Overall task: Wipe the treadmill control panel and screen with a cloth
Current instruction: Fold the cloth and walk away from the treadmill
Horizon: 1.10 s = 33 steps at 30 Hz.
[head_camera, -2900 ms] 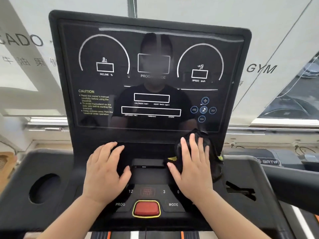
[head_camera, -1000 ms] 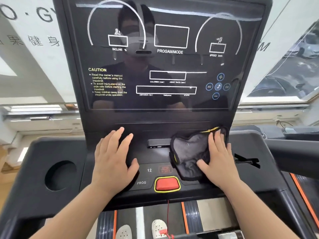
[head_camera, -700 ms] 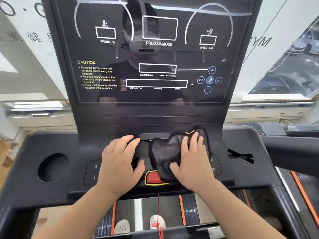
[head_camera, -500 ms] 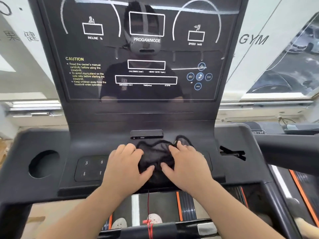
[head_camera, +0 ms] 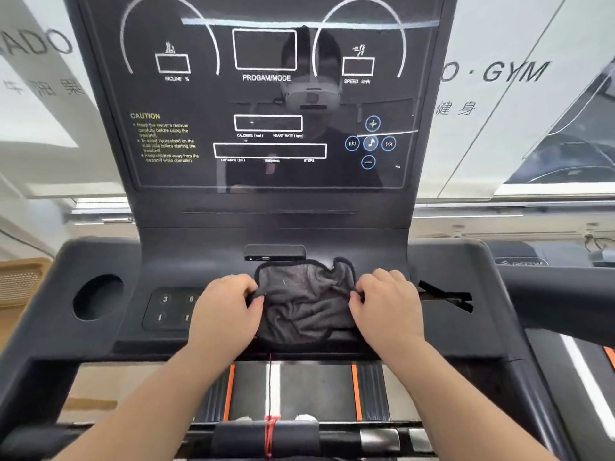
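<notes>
Treadmill control panel below the dark screen: left hand and right hand each pinching opposite edges of a grey cloth spread between them.

A gym is indicated. GYM lettering is seen behind the treadmill console, and a second treadmill is placed alongside.

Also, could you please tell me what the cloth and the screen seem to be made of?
Cloth: likely soft grey microfibre or terry, matte; it folds loosely, with a black stitched edge. Screen: glossy black glass or acrylic; it shows sharp reflections.
</notes>
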Tool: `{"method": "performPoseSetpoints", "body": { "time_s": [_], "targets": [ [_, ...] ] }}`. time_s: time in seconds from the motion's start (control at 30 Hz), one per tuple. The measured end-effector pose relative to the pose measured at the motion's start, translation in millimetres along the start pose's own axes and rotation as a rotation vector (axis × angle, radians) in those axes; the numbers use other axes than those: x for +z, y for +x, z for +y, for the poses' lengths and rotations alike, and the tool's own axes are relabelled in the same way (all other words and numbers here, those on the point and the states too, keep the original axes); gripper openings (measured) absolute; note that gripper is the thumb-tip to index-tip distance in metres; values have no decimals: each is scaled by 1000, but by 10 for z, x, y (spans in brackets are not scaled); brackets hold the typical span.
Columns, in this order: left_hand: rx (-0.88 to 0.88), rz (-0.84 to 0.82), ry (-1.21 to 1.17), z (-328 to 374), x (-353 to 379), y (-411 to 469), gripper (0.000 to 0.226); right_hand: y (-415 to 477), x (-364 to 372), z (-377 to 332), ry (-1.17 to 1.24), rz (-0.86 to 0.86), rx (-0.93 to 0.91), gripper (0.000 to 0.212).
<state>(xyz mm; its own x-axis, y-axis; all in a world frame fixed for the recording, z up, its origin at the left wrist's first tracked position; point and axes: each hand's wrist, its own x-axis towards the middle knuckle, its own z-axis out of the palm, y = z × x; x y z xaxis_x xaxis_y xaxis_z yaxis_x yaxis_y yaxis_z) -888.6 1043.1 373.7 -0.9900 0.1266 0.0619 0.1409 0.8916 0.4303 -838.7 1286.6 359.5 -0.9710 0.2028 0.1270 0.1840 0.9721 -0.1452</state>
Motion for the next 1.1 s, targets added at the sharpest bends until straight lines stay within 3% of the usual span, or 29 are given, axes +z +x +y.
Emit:
{"method": "performPoseSetpoints", "body": {
  "time_s": [0.17, 0.33, 0.5, 0.73, 0.87, 1.1],
  "targets": [
    [10, 8, -122, 17, -219, -8, 19, -27, -92, -16, 302, 122, 29, 20],
    [-26, 4, -311, -8, -464, 13, 14, -29, -307, -98, 686, 71, 107, 19],
    [-68, -37, -448, -23, -498, 122, 13, -131, -408, -128, 824, 96, 315, 14],
    [58, -191, -513, -128, -548, 203, 9, -709, -781, -296, 1055, 50, 660, 11],
    [76, -300, -658, -93, -456, 150, 9, -1195, -976, -434, 1036, 53, 738, 33],
    [233, -636, -741, 274, -180, -230, 18, -2282, -1101, -573, 909, 257, 975, 39]
  ]
}}
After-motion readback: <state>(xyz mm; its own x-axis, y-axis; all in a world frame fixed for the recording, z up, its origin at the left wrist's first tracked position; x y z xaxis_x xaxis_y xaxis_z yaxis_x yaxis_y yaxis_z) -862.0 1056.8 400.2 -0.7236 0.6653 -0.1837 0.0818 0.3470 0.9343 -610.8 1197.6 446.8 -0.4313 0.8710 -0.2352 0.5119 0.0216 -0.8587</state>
